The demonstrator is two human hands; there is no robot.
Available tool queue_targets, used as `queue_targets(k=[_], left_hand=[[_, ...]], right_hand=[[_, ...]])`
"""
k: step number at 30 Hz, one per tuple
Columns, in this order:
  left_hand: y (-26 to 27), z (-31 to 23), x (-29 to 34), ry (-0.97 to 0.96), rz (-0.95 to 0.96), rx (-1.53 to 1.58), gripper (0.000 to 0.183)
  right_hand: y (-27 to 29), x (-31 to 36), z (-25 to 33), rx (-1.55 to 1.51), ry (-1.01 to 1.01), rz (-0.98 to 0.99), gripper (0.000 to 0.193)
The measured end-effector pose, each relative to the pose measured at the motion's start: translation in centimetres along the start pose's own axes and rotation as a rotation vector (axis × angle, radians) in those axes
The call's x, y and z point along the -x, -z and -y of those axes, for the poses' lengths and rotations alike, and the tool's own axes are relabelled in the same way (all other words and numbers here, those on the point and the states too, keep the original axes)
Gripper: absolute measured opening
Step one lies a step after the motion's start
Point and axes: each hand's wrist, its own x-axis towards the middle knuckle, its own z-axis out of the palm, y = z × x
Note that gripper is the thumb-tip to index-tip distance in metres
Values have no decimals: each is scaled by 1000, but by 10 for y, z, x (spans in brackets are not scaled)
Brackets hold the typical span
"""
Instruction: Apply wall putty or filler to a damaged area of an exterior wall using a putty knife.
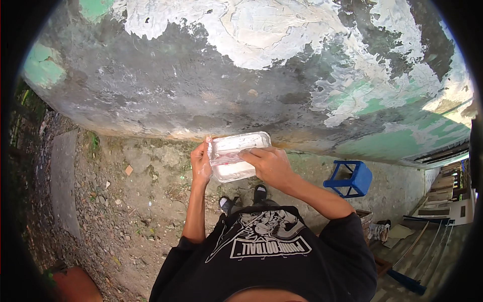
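Observation:
A shallow, clear plastic tray [240, 142] with rounded corners is held up in front of my chest, close to the wall. White paste coats much of its inside. My left hand [202, 165] grips its left end, with white smears on the fingers and palm. Over the tray's right side lies my right hand [274, 165], fingers bent together and reaching to the middle. Between the two hands a narrow, reddish, see-through strip [226, 158] crosses the tray; its kind is unclear. What the right fingers pinch is hidden under them.
Ahead stands a wall [166, 80] with grey bare areas, white patches and peeling green paint. A blue plastic stool [356, 178] lies on its side at the right. Stony ground [121, 211] and a grey slab [65, 183] are at the left. Poles [427, 246] lie lower right.

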Motion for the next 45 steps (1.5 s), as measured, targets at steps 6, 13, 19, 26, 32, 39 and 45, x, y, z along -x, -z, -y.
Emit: queue_targets(k=[6, 13, 19, 26, 32, 39, 45], left_hand=[[7, -4, -3, 35, -14, 26, 45], [19, 9, -3, -21, -59, 32, 46], [18, -7, 3, 95, -27, 73, 47], [26, -13, 12, -47, -34, -70, 48], [36, -10, 14, 37, -48, 48, 47], [48, -21, 23, 19, -85, 36, 47], [62, -27, 36, 20, -87, 32, 48]], right_hand=[[-10, -1, 6, -31, -12, 108, 35], [8, -17, 12, -159, -34, 171, 30], [0, -13, 16, -80, 33, 293, 25], [10, -22, 30, -65, -14, 184, 29], [-6, -18, 39, -28, 80, 273, 29], [12, -21, 51, -114, 23, 246, 34], [2, -28, 63, -44, 94, 286, 28]])
